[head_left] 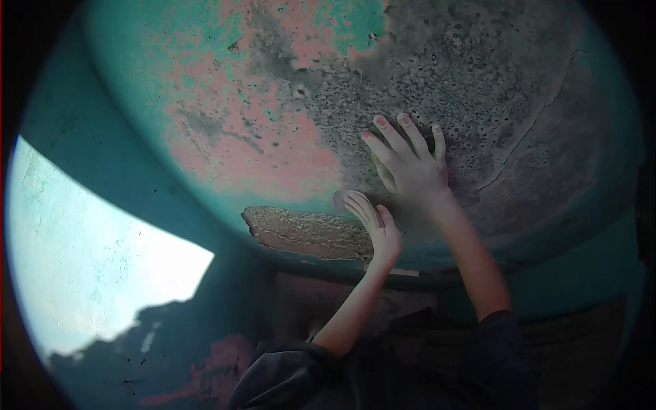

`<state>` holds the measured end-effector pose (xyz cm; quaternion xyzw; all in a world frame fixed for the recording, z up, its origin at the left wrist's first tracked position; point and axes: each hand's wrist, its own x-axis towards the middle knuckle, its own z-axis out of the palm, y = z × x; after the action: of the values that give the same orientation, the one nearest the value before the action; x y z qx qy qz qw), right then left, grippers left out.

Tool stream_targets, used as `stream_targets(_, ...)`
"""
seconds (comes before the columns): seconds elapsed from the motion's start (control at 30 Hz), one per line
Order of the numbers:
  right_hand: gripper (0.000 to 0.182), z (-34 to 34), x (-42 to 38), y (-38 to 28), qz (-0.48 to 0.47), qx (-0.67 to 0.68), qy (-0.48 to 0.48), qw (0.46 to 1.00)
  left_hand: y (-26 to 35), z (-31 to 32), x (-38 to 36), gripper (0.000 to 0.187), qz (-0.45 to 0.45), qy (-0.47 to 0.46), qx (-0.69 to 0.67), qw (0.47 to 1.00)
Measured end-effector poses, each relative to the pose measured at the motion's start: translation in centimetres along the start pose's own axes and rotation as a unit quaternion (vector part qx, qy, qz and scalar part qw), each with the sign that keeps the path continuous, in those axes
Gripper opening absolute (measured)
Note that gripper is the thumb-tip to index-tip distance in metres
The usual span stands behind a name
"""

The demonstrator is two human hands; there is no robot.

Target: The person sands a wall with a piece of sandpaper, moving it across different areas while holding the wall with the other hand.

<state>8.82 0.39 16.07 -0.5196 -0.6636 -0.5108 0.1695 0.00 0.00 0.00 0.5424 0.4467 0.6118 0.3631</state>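
Here, a grey pad (339, 201) lies under the left hand (378, 229) — grip unclear — right hand (414, 168) spread on pitted surface (437, 75).

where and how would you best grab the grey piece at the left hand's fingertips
Probably by the rounded edge of the grey piece, coming from the picture's left: that edge sticks out past the left hand, whose fingers seem to cover the rest.

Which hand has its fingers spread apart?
The right hand, the one higher up the curved surface. The left hand, lower down, has its fingers close together by a greyish pad.
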Motion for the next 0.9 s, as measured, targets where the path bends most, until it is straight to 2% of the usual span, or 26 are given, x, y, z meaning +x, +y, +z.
stream_targets(0.07,0.058,-0.2,-1.0,0.2,0.026,0.028,-0.003,0.999,-0.1,-1.0,-0.8,0.069,0.018,-0.117,0.046,0.992)
stream_targets(0.1,0.058,0.1,1.0,1.9,-0.013,-0.006,0.005,1.000,-0.1,0.4,2.8,0.066,0.043,-0.047,0.023,0.998)
stream_targets(0.13,0.058,0.2,0.9,1.6,-0.013,-0.011,0.012,1.000,-0.8,-1.8,5.6,0.068,0.054,0.001,0.021,0.998)
stream_targets(0.2,0.058,0.2,0.5,0.2,0.004,-0.011,0.009,1.000,-3.1,-7.0,11.6,0.071,-0.049,0.012,-0.151,0.987)
stream_targets(0.23,0.057,0.2,0.5,0.1,0.005,-0.010,0.017,1.000,-3.5,-7.9,12.9,0.071,-0.052,0.006,-0.152,0.987)
stream_targets(0.3,0.057,0.3,0.6,0.2,0.005,-0.012,0.024,1.000,-4.0,-9.0,14.5,0.073,-0.071,-0.009,-0.347,0.935)
stream_targets(0.33,0.057,0.3,0.5,0.3,0.007,-0.014,0.026,1.000,-2.9,-7.6,12.7,0.073,-0.036,0.026,-0.160,0.986)
stream_targets(0.37,0.056,0.4,0.6,0.1,0.009,-0.013,0.031,0.999,-1.3,-4.9,9.5,0.072,0.001,0.063,0.035,0.997)
stream_targets(0.43,0.051,0.1,0.4,-0.2,0.008,-0.009,0.040,0.999,-0.9,-0.6,3.4,0.071,0.012,-0.027,0.064,0.998)
stream_targets(0.53,0.047,0.4,0.3,0.3,0.002,0.003,0.056,0.998,-0.1,-1.2,3.4,0.072,-0.007,-0.041,0.008,0.999)
stream_targets(0.6,0.042,0.4,0.3,0.3,0.008,-0.003,0.054,0.999,-1.1,-5.7,9.0,0.071,-0.039,0.043,-0.005,0.998)
stream_targets(0.63,0.042,0.4,0.4,0.1,0.004,0.003,0.055,0.998,-3.7,-8.5,12.5,0.072,-0.086,0.040,-0.164,0.982)
stream_targets(0.67,0.041,0.6,0.5,0.1,0.008,0.001,0.067,0.998,-5.8,-10.2,14.9,0.073,-0.126,0.035,-0.321,0.938)
stream_targets(0.7,0.039,0.8,0.5,0.0,0.014,-0.002,0.078,0.997,-5.9,-10.3,15.0,0.073,-0.125,0.037,-0.319,0.939)
stream_targets(0.77,0.037,1.2,0.5,-0.3,0.019,-0.003,0.084,0.996,-5.3,-9.7,13.9,0.074,-0.099,0.045,-0.213,0.971)
stream_targets(0.8,0.037,1.2,0.5,-0.3,0.021,-0.003,0.085,0.996,-2.8,-8.3,10.9,0.073,-0.063,0.051,-0.053,0.995)
stream_targets(0.87,0.038,0.9,0.5,-0.2,0.017,-0.001,0.084,0.996,-2.5,-5.3,4.9,0.073,-0.024,-0.057,-0.028,0.998)
stream_targets(0.9,0.038,0.7,0.7,0.0,0.009,-0.002,0.088,0.996,-2.7,-5.6,5.0,0.073,-0.022,-0.050,-0.035,0.998)
